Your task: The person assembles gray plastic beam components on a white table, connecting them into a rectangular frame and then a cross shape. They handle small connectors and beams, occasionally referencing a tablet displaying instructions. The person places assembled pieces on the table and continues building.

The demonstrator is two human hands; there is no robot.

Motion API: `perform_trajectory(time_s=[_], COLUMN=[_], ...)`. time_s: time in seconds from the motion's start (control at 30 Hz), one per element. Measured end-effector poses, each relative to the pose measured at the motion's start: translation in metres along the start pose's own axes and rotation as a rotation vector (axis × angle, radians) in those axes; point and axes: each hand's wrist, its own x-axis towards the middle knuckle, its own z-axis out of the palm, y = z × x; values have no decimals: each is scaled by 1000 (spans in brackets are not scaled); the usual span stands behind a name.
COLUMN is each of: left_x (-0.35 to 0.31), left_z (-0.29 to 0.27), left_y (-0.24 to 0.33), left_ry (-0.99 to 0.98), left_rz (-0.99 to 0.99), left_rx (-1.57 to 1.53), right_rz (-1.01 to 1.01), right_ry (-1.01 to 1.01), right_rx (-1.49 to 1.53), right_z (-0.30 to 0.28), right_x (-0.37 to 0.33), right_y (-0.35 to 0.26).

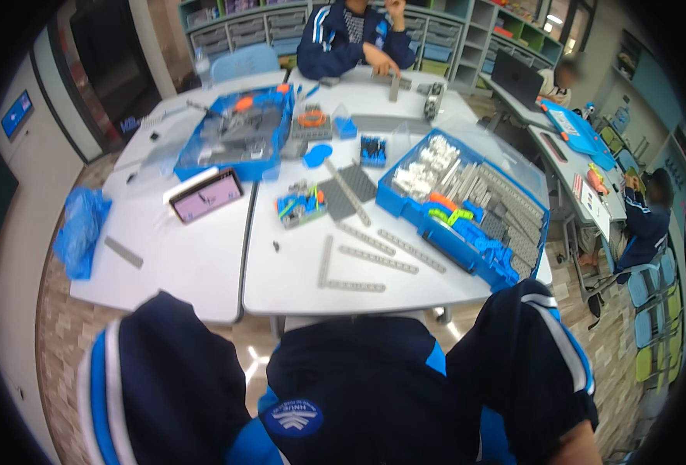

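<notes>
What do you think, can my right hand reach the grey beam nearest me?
Probably yes: the beam lies uncovered, only bare tabletop before it; your fingers, however, are out of view.

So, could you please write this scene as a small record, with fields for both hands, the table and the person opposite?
Left hand: out of view
Right hand: only skin past the cuff shows; grip cannot be told
Surface: white tabletop
Nearest parts: loose grey beams, lying flat
Right box: open, blue; white, grey and blue parts inside
Left box: blue, mostly grey parts
Device: phone, screen lit
Left edge: blue plastic bag
Person opposite: seated, dark jacket, one hand lowered near grey parts
</notes>
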Motion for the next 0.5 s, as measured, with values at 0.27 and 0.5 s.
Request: perform_trajectory(time_s=[0.27,0.5], left_x=[-4,9], left_z=[21,33], left_y=[-27,-41], left_ry=[7,-12], left_rz=[-87,-102], left_rx=[-65,-161], right_rz=[-11,-8], right_ry=[72,118], right_rx=[3,34], right_z=[2,7], right_x=[-6,-4], right_y=[-6,-12])
